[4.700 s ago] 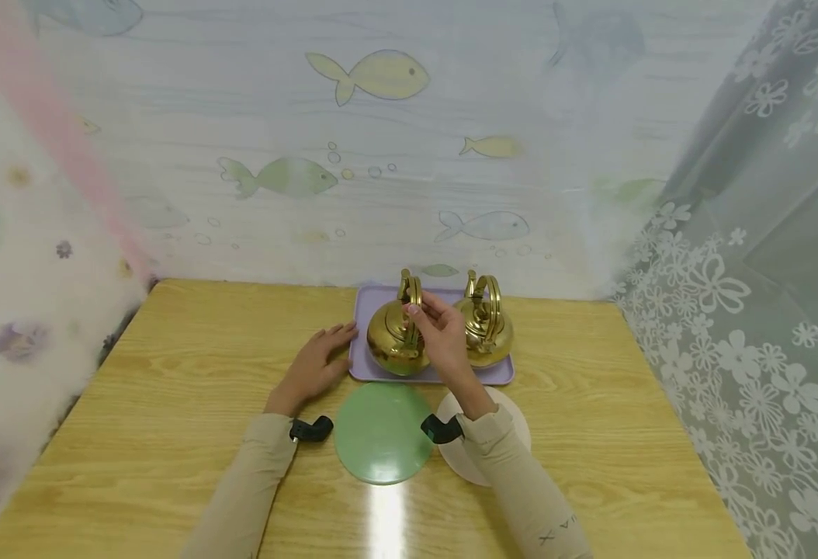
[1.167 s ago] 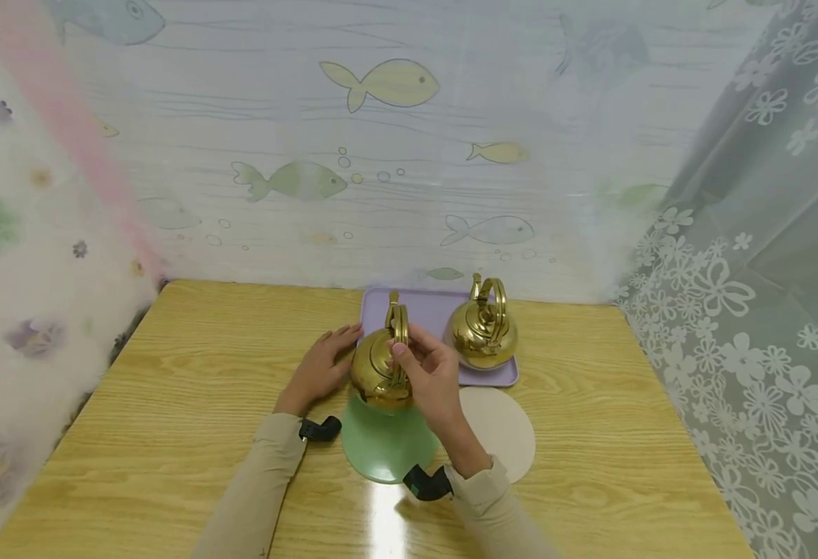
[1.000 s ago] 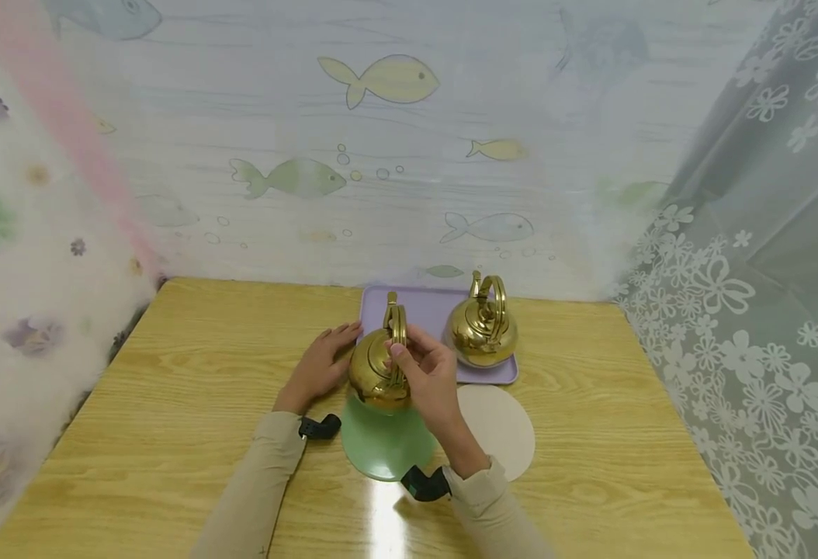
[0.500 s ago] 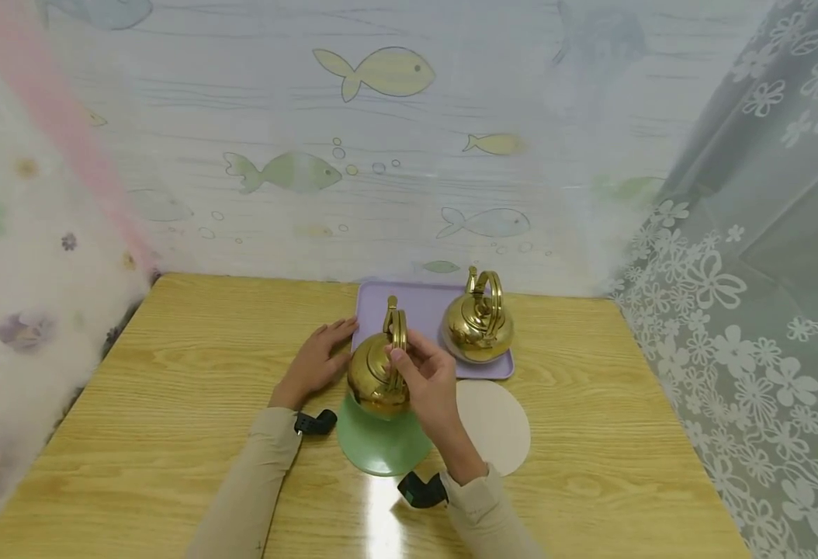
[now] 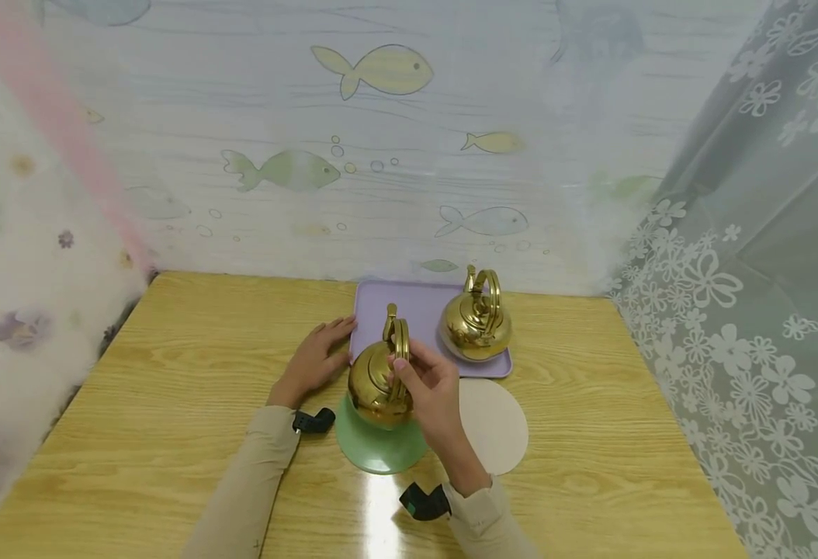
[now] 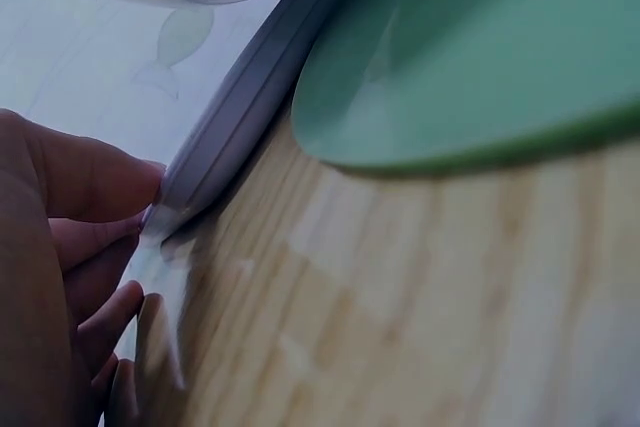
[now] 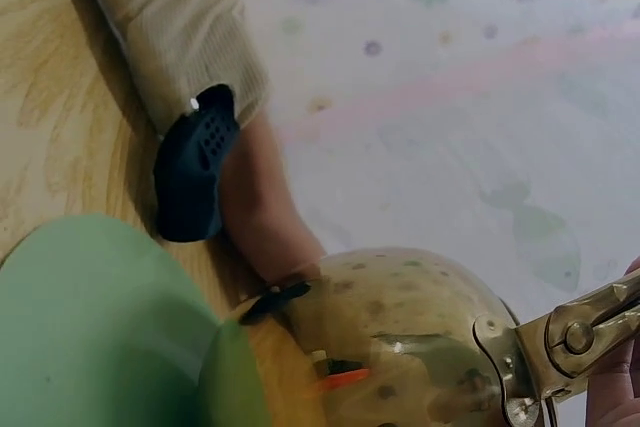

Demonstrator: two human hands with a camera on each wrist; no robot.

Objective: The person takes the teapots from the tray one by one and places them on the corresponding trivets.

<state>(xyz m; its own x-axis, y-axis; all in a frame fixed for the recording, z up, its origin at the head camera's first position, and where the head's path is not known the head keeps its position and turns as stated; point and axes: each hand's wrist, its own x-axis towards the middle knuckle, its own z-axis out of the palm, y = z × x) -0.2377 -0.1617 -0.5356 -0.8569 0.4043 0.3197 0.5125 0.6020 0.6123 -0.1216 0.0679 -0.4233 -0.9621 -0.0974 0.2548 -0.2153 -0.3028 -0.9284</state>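
Observation:
My right hand (image 5: 438,396) grips the arched handle of a shiny gold kettle (image 5: 374,388). That kettle overlaps the rear part of a round green mat (image 5: 381,454); whether its base touches the mat, I cannot tell. The right wrist view shows the kettle's rounded body (image 7: 410,337) beside the mat (image 7: 100,327). A second gold kettle (image 5: 475,330) stands on the right of a lilac tray (image 5: 402,310). My left hand (image 5: 314,365) lies at the tray's left edge with fingers extended. In the left wrist view, its thumb and a finger touch the tray's rim (image 6: 220,137).
A round cream mat (image 5: 496,427) lies right of the green one, partly behind my right forearm. The wooden table (image 5: 590,435) meets a fish-patterned wall (image 5: 262,225) at the back. A lace-flower curtain (image 5: 730,310) hangs along the right side.
The gripped kettle has left the tray's left side and come toward me over the green mat, then crept slightly nearer. My left hand stays at the tray's edge.

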